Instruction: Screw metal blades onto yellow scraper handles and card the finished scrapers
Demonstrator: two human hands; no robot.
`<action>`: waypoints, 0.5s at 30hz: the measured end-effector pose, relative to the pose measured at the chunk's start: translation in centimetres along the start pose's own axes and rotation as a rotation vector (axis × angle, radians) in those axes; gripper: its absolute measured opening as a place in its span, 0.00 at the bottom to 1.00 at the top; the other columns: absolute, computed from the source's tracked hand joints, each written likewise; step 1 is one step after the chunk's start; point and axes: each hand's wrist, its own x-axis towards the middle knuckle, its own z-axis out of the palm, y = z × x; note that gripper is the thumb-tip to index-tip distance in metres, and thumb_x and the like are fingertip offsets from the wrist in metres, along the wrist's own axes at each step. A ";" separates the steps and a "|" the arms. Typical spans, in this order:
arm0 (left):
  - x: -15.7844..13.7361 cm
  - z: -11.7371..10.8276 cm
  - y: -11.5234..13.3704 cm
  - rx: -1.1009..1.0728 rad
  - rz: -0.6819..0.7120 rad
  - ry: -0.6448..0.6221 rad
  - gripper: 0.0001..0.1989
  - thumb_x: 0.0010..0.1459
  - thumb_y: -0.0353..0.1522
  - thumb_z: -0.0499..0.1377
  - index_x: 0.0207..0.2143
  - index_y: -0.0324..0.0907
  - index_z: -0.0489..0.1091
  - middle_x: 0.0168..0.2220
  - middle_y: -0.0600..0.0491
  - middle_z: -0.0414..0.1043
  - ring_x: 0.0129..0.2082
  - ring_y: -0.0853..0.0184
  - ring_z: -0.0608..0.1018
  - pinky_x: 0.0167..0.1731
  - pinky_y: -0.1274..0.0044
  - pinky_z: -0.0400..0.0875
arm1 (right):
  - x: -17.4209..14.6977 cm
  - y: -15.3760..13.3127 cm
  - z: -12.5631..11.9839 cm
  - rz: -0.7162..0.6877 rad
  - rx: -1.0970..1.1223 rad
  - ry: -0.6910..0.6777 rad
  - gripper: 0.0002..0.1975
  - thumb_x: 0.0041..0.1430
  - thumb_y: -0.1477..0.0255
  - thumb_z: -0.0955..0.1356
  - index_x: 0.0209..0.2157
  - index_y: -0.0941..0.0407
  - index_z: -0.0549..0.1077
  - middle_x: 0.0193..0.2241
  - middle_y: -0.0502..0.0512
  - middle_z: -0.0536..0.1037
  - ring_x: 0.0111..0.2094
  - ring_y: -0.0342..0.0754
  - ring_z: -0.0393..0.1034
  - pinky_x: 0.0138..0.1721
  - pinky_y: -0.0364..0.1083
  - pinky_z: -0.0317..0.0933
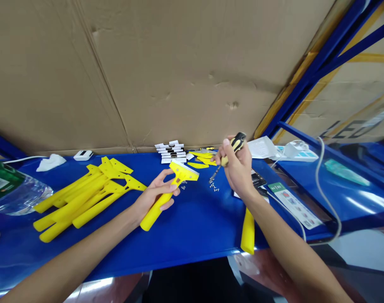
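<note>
My L hand (156,192) has a yellow plastic scraper w/ a wide flared head and a pale strip along its front edge (181,173); thumb & fingers are clamped round the upper handle, just below the head. The scraper is held up over the blue tabletop (192,235), roughly mid-bench, head pointing away from me & a bit to the R, butt end angled back toward the near edge. My R hand (238,167) is closed on a screwdriver w/ a black-and-cream handle and thin metal shaft (238,143), fingers together round the grip. Its shaft slants down & L to a small heap of silver screws (214,187); can't tell if the tip touches them. A few tiny silver nuts (183,185) sit btwn the scraper head and the screws. To the L of my L hand there's a loose pile of yellow plastic handles w/ forked ends (94,189), overlapping each other, w/ a clear plastic bottle w/ green label (13,187) at the far L. Behind the scraper: a stack of white folded papers w/ black marks (171,153), then flat yellow pieces (205,159) just R of it. One single yellow handle (248,231) lies partly hidden under my R forearm, near the front edge.
</note>
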 end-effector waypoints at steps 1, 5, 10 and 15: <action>-0.1 0.0 0.2 -0.021 -0.001 -0.007 0.28 0.52 0.23 0.72 0.52 0.48 0.67 0.41 0.53 0.71 0.29 0.71 0.78 0.10 0.88 0.60 | 0.2 -0.1 -0.2 0.102 0.026 -0.076 0.17 0.65 0.59 0.75 0.41 0.51 0.66 0.24 0.40 0.64 0.20 0.39 0.60 0.29 0.46 0.69; -0.5 -0.5 0.7 -0.022 -0.055 -0.094 0.27 0.54 0.24 0.70 0.53 0.49 0.66 0.37 0.54 0.71 0.24 0.72 0.75 0.09 0.88 0.61 | -0.4 -0.3 -0.4 0.434 -0.043 -0.355 0.19 0.58 0.59 0.80 0.38 0.56 0.74 0.17 0.37 0.58 0.16 0.36 0.47 0.17 0.41 0.52; -0.8 -0.9 0.6 0.029 -0.116 -0.230 0.27 0.58 0.27 0.70 0.56 0.50 0.65 0.33 0.55 0.72 0.17 0.74 0.69 0.09 0.87 0.61 | -1.7 -0.4 0.2 0.536 -0.108 -0.504 0.18 0.52 0.60 0.82 0.35 0.57 0.80 0.15 0.39 0.61 0.15 0.36 0.49 0.15 0.40 0.45; -0.7 -1.1 0.2 0.038 -0.134 -0.320 0.23 0.61 0.28 0.68 0.55 0.49 0.65 0.31 0.55 0.74 0.15 0.76 0.67 0.09 0.87 0.63 | -1.7 -0.3 0.1 0.554 -0.088 -0.534 0.14 0.49 0.65 0.82 0.30 0.58 0.80 0.12 0.39 0.61 0.13 0.36 0.48 0.14 0.40 0.45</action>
